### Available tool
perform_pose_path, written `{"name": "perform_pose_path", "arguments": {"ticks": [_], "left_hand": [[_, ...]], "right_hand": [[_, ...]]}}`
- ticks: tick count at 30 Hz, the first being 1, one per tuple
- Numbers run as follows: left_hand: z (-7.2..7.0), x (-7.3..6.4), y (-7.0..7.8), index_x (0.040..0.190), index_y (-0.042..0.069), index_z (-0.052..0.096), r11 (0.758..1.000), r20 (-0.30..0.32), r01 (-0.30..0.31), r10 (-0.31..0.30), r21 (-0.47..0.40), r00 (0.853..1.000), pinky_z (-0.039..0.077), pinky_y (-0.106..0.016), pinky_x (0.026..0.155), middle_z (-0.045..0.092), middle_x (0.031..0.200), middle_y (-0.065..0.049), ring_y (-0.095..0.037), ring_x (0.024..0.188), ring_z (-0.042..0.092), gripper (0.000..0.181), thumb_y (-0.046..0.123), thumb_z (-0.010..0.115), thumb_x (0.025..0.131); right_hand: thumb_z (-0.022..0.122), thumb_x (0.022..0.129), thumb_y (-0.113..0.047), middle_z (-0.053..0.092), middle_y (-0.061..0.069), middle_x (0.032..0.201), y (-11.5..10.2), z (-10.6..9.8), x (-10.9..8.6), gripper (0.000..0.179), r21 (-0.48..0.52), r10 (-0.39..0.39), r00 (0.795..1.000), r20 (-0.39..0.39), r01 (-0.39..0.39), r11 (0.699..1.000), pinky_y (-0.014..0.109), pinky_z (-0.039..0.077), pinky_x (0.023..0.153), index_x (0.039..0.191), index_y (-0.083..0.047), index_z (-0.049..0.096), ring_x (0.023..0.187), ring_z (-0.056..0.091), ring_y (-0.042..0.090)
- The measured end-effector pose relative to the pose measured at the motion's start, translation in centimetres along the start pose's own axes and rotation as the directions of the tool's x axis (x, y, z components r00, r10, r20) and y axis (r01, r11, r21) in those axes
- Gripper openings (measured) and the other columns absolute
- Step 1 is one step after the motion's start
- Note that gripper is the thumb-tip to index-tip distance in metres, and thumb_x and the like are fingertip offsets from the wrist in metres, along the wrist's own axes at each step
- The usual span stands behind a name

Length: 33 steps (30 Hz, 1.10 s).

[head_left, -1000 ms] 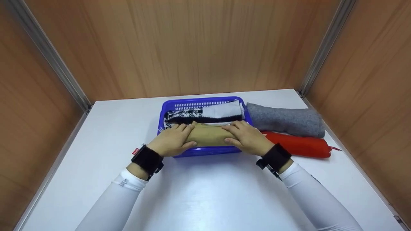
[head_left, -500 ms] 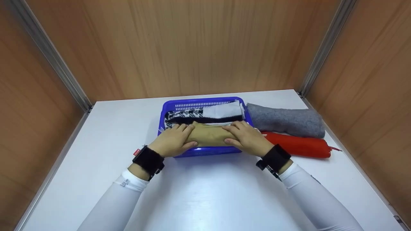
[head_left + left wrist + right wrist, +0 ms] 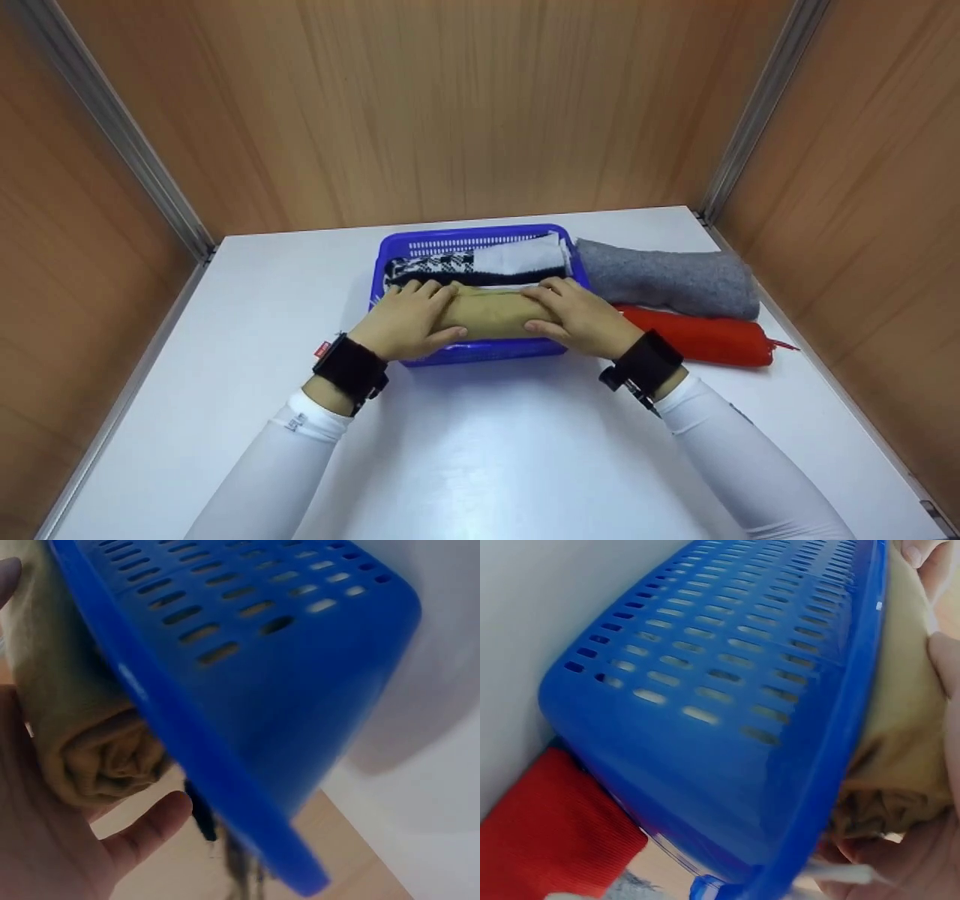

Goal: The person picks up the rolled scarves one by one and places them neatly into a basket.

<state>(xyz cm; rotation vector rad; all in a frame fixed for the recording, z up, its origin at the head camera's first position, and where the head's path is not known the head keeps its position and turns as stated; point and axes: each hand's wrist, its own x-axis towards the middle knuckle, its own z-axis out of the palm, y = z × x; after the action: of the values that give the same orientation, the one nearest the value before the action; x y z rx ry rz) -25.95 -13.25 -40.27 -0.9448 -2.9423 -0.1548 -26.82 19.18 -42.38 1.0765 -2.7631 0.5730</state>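
A tan rolled cloth lies along the front of a blue plastic basket. My left hand holds the roll's left part, fingers over the far side and thumb on the near side. My right hand grips the right part in the same way. In the left wrist view, the spiral end of the tan roll shows beside the basket wall. Its other end, crumpled, appears near my palm in the right wrist view. Behind it in the basket lies a folded black-and-white patterned knit.
Right of the basket lie a grey felt-like roll and, in front of it, a red roll with a red cord at its end. Wood-grain panels enclose the white table at the back and sides.
Both hands stay on the tan roll. The left hand has shifted very slightly to the right, its thumb further along the cloth; the basket and other rolls keep their places.
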Motion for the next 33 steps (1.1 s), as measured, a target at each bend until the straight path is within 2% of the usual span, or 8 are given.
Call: {"name": "perform_pose_path", "arguments": {"ticks": [8,16,21,33], "left_hand": [[-1.6,1.4,1.2,0.159,0.006,0.051,0.999,-0.052,-0.037,0.038,0.018,0.998,0.046,-0.063,0.121,0.062,0.153,-0.021,-0.044,0.143,0.058,0.076,0.060,0.057,0.107],[-2.1,2.9,2.8,0.155,0.006,0.055,0.996,-0.111,-0.072,0.078,0.052,0.991,0.050,-0.061,0.117,0.066,0.146,-0.019,-0.041,0.138,0.061,0.071,0.056,0.062,0.105],[-2.3,3.7,3.7,0.156,0.007,0.055,0.995,-0.121,-0.075,0.083,0.067,0.989,0.052,-0.061,0.114,0.066,0.147,-0.018,-0.041,0.137,0.062,0.072,0.058,0.062,0.105],[-2.1,4.7,5.9,0.155,0.007,0.055,0.994,-0.174,-0.108,0.113,0.032,0.978,0.054,-0.059,0.112,0.065,0.148,-0.017,-0.041,0.135,0.063,0.070,0.054,0.066,0.104]], "right_hand": [[0.067,0.107,-0.044,0.063,0.022,0.144,0.2,-1.5,-0.1,0.062,0.001,-0.023,0.999,-0.045,0.023,1.000,0.056,0.054,0.114,0.154,-0.004,0.058,0.134,0.062,0.039],[0.069,0.107,-0.038,0.064,0.024,0.142,1.1,-3.1,-0.4,0.060,-0.043,-0.042,0.996,-0.075,0.039,0.998,0.059,0.054,0.113,0.153,-0.001,0.057,0.133,0.063,0.043],[0.070,0.107,-0.039,0.063,0.025,0.146,1.6,-3.9,-0.8,0.062,-0.036,-0.008,0.998,-0.070,0.005,0.999,0.060,0.052,0.115,0.154,-0.002,0.057,0.138,0.061,0.043],[0.069,0.107,-0.042,0.061,0.024,0.147,3.2,-4.8,-2.3,0.066,-0.021,0.067,0.997,-0.043,-0.068,0.997,0.063,0.052,0.114,0.158,-0.005,0.053,0.137,0.061,0.044]]}}
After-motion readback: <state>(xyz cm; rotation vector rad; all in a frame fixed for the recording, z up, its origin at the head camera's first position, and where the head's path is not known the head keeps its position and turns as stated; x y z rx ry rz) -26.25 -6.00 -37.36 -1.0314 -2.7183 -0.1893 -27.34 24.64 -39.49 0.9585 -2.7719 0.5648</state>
